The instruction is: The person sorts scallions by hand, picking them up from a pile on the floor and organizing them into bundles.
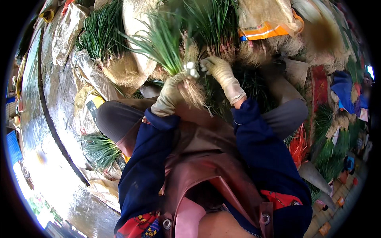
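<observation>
A bunch of green onions (168, 49) is gripped in my left hand (170, 95), which wears a pale work glove. The leaves fan up and to the left, while the stringy roots (194, 93) hang below the glove. Just right of the bunch is my right hand (222, 75), gloved too, its fingers curled with the tips turned toward the left hand. Whatever those fingers may hold is hidden. Beyond both hands stand more green onions (214, 27) with reddish bulbs. Loose dark green leaves (254, 85) lie below the right hand, between my knees.
At the far left, another green onion bundle (105, 31) stands on its mat of roots (123, 71). A woven sack (266, 14) with an orange band lies at the back right. Beside my left knee is more greenery (101, 150). Red plastic strands (298, 146) lie at my right.
</observation>
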Demonstrator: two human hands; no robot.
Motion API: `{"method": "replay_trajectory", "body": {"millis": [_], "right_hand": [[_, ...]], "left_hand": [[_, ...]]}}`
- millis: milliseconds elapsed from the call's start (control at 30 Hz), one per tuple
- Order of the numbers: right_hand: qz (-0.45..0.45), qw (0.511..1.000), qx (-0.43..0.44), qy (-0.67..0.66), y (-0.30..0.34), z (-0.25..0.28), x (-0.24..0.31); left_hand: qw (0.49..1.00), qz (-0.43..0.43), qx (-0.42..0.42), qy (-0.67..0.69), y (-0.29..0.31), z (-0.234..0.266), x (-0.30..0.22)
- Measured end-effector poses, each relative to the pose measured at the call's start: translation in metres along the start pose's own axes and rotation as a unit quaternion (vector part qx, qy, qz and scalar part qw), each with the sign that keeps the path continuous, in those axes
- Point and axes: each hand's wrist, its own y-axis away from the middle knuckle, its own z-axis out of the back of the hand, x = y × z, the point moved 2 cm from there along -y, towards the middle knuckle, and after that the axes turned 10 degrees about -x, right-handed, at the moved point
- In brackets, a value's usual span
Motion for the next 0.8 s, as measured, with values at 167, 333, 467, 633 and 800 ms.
{"method": "replay_trajectory", "body": {"millis": [167, 333, 467, 633, 800], "right_hand": [[0.179, 0.801, -0.205, 0.534, -0.015, 0.018, 0.044], [0.172, 0.710, -0.202, 0.652, -0.061, -0.001, 0.074], [0.116, 0.840, -0.194, 0.493, -0.081, 0.030, 0.072], [0.120, 0.977, -0.163, 0.065, -0.079, 0.091, 0.083], [0.072, 0.994, -0.052, -0.061, -0.060, 0.092, 0.089]], "left_hand": [[1.000, 0.005, 0.008, 0.028, -0.016, 0.003, -0.001], [0.999, 0.027, -0.042, -0.006, -0.017, 0.005, 0.012], [0.998, 0.025, -0.049, 0.024, -0.010, -0.001, 0.001], [0.997, 0.041, -0.034, 0.049, -0.008, -0.012, 0.005], [1.000, 0.018, -0.009, -0.004, -0.028, -0.004, 0.016]]}}
